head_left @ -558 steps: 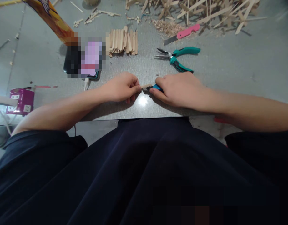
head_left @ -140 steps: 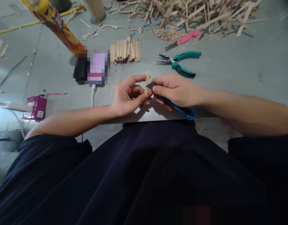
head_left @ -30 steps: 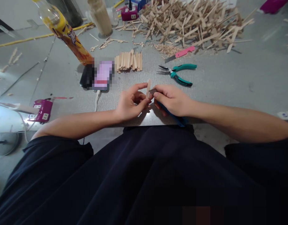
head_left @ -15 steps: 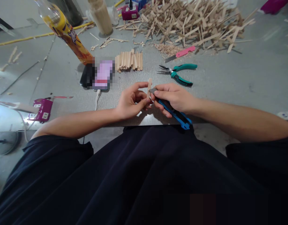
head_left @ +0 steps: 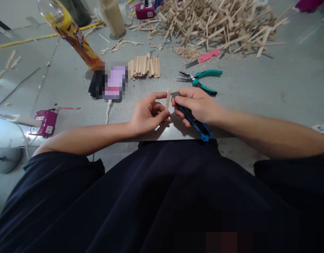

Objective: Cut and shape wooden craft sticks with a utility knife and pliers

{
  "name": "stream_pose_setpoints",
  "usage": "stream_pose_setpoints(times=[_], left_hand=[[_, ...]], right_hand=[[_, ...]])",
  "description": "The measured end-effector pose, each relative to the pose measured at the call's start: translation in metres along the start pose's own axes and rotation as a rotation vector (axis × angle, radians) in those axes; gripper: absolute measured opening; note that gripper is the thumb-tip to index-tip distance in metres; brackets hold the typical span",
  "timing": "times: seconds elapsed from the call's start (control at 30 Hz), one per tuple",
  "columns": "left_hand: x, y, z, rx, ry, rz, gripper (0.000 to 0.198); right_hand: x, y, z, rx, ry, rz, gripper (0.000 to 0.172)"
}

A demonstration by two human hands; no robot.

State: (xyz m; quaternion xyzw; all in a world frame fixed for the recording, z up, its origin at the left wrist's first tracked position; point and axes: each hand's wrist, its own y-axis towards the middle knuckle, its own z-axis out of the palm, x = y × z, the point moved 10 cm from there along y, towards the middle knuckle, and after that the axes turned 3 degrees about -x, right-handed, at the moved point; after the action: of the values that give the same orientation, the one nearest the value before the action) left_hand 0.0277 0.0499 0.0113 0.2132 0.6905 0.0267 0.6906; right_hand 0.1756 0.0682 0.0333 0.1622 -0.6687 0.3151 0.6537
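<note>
One grey table (head_left: pixel 256 88) carries everything, a great heap of wooden sticks (head_left: pixel 211 24) across its far side, a yellow-labelled bottle (head_left: pixel 78 37) at far left. Near the middle I see the right hand (head_left: pixel 197 103) wrapped round a blue utility knife (head_left: pixel 195 123) and the left hand (head_left: pixel 150 114) holding a craft stick. Teal-handled pliers (head_left: pixel 208 73) lie open beyond the right hand. Smallest is that craft stick (head_left: pixel 167 99), between left thumb and fingertips, just left of the knife's blade; whether they touch, I can't tell.
</note>
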Motion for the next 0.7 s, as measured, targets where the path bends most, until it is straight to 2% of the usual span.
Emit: stream_pose_setpoints(times=[0.3, 0.53, 0.7], left_hand=[[-0.0011, 0.0018, 0.0004, -0.017, -0.005, -0.041, 0.064], [0.001, 0.0024, 0.0006, -0.007, 0.017, -0.079, 0.071], [0.0012, 0.0018, -0.002, -0.027, 0.056, -0.036, 0.071]], right_hand=[[0.0015, -0.0015, 0.0009, -0.025, -0.287, -0.103, 0.031], [-0.0014, -0.0011, 0.0002, -0.031, -0.388, -0.062, 0.026], [0.002, -0.0032, 0.0026, -0.03, -0.457, -0.065, 0.028]])
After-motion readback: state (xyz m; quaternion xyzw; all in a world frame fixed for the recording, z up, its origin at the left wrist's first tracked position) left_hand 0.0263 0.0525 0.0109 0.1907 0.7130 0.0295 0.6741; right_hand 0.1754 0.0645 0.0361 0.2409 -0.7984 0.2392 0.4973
